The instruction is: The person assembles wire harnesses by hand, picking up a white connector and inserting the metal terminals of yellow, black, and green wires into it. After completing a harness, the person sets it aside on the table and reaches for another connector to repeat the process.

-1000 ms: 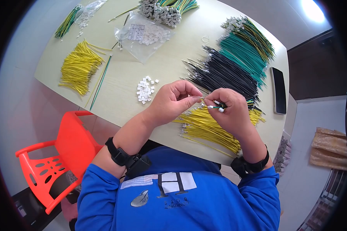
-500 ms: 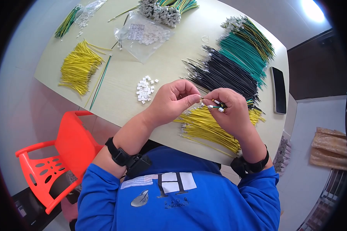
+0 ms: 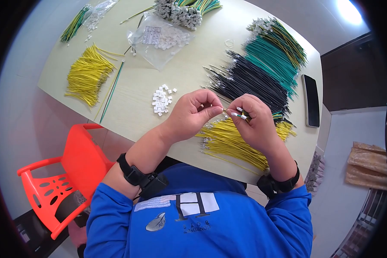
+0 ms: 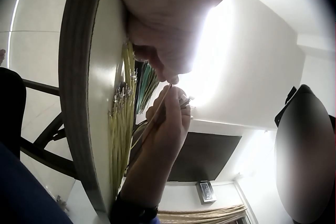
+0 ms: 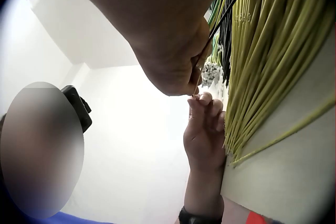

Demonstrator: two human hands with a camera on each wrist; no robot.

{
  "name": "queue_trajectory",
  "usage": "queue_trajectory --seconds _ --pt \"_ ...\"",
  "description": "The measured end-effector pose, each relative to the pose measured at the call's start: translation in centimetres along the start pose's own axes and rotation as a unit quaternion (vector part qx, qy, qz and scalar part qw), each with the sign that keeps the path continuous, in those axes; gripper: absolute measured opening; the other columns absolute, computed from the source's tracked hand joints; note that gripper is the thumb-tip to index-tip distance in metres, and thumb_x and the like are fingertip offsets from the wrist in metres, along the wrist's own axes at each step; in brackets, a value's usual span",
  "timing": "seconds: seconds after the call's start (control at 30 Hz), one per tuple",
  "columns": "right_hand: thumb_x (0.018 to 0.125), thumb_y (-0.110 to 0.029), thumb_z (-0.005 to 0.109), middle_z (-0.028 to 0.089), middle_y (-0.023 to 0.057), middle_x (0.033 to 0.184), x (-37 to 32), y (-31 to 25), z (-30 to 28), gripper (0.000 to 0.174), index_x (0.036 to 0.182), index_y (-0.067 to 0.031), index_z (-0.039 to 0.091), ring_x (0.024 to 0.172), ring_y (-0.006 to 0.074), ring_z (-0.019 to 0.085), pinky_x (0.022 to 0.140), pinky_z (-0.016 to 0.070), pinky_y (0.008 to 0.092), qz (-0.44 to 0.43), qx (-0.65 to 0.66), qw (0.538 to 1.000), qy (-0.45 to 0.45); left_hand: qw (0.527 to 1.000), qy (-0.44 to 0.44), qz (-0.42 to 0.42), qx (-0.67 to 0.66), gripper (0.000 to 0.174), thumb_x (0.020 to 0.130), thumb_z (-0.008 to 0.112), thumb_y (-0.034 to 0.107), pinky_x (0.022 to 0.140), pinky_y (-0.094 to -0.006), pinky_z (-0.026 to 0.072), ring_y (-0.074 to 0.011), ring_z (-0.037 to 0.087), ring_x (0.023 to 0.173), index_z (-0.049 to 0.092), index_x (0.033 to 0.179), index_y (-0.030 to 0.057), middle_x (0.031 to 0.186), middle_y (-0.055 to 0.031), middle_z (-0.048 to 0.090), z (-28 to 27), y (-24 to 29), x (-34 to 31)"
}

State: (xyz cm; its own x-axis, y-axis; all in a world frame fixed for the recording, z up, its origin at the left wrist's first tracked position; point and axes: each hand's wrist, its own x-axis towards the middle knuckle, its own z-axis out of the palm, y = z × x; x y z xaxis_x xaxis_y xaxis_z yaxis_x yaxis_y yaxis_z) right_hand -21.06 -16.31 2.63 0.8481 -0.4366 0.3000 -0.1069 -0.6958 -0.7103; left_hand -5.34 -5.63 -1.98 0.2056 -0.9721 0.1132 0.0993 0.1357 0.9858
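Note:
Over the table's near edge, my two hands meet fingertip to fingertip. My right hand grips several thin wires, with small white connectors sticking out between its fingers and green wire showing by them. One thin wire runs along the right thumb toward the left fingertips. My left hand pinches at that wire's end between thumb and forefinger; I cannot tell whether a connector is hidden there. Below both hands lies a bundle of yellow wires, with black wires beyond it.
Loose white connectors lie left of the hands, and a clear bag of more lies behind. Green wires and a phone are to the right. Another yellow bundle sits far left. A red chair stands beside the table.
My right hand has turned a little and shifted up, so the white connectors in it have moved slightly up and left. The left hand stays almost in place.

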Motion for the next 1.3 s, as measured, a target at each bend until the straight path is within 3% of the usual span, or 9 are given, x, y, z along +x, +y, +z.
queue_trajectory --seconds 0.1,0.8,0.83,0.93,1.07,1.13,1.3 --pt "0.075 0.0 0.063 0.054 0.007 0.07 0.0 0.2 0.5 0.008 0.079 -0.0027 0.056 0.064 0.021 0.052 0.058 0.0407 0.0295 -0.037 -0.001 0.999 0.023 1.0 0.003 -0.003 -0.01 0.005 0.086 0.063 0.007 0.058 -0.0171 0.0376 -0.001 0.043 0.064 0.058 0.086 0.0046 0.074 0.0046 0.053 0.0 -0.1 0.0" --pt "0.074 0.001 0.063 0.056 0.0072 0.072 0.0 -0.3 0.8 0.009 0.078 -0.0028 0.057 0.064 0.0217 0.053 0.057 0.0408 0.0297 -0.019 -0.001 0.999 0.033 1.0 0.019 0.003 -0.018 0.007 0.086 0.064 0.009 0.058 -0.0164 0.038 -0.0006 0.044 0.064 0.058 0.085 0.0052 0.073 0.0046 0.054 0.1 -0.3 0.0" --pt "0.074 0.0 0.064 0.056 0.0072 0.072 0.0 -0.4 0.5 0.009 0.078 -0.0032 0.058 0.065 0.0217 0.053 0.058 0.0416 0.03 -0.001 -0.012 1.0 0.027 1.0 0.018 0.005 -0.018 0.007 0.086 0.064 0.009 0.058 -0.0164 0.038 -0.0006 0.044 0.064 0.058 0.085 0.0052 0.073 0.0046 0.054 0.1 -0.2 0.1" --pt "0.073 -0.003 0.067 0.057 0.0072 0.073 0.6 -1.0 -0.5 0.009 0.079 -0.0039 0.06 0.067 0.0219 0.055 0.06 0.0433 0.0305 0.036 -0.035 0.999 0.018 0.998 -0.003 -0.06 -0.025 0.008 0.088 0.061 0.007 0.073 -0.0187 0.0429 -0.0054 0.051 0.08 0.055 0.092 0.0026 0.088 -0.0004 0.056 -0.3 0.0 0.0" --pt "0.075 -0.009 0.07 0.058 0.0085 0.076 2.3 -0.3 -3.3 0.01 0.081 -0.0042 0.063 0.07 0.0228 0.057 0.064 0.0451 0.031 0.043 -0.13 0.989 0.061 0.997 -0.002 -0.061 -0.048 0.009 0.089 0.061 0.008 0.073 -0.0187 0.0427 -0.0049 0.051 0.079 0.055 0.093 0.0027 0.088 0.0003 0.056 -0.4 0.0 0.0" --pt "0.079 -0.015 0.067 0.061 0.0106 0.084 3.6 1.1 -4.9 0.014 0.087 -0.0045 0.064 0.077 0.0262 0.06 0.069 0.0463 0.0335 0.123 -0.215 0.965 0.081 0.997 -0.005 -0.062 -0.052 0.009 0.089 0.061 0.008 0.073 -0.0187 0.0426 -0.0048 0.051 0.079 0.055 0.093 0.0028 0.088 0.0004 0.056 -0.4 -0.1 0.0" --pt "0.083 -0.023 0.064 0.062 0.0111 0.096 6.4 6.8 -5.8 0.021 0.094 -0.0054 0.064 0.086 0.0294 0.061 0.073 0.047 0.0371 0.198 -0.324 0.923 0.064 0.996 -0.014 -0.069 -0.05 0.009 0.089 0.061 0.007 0.073 -0.0184 0.0424 -0.0042 0.051 0.079 0.055 0.093 0.003 0.087 0.0009 0.056 -0.4 0.0 0.1"
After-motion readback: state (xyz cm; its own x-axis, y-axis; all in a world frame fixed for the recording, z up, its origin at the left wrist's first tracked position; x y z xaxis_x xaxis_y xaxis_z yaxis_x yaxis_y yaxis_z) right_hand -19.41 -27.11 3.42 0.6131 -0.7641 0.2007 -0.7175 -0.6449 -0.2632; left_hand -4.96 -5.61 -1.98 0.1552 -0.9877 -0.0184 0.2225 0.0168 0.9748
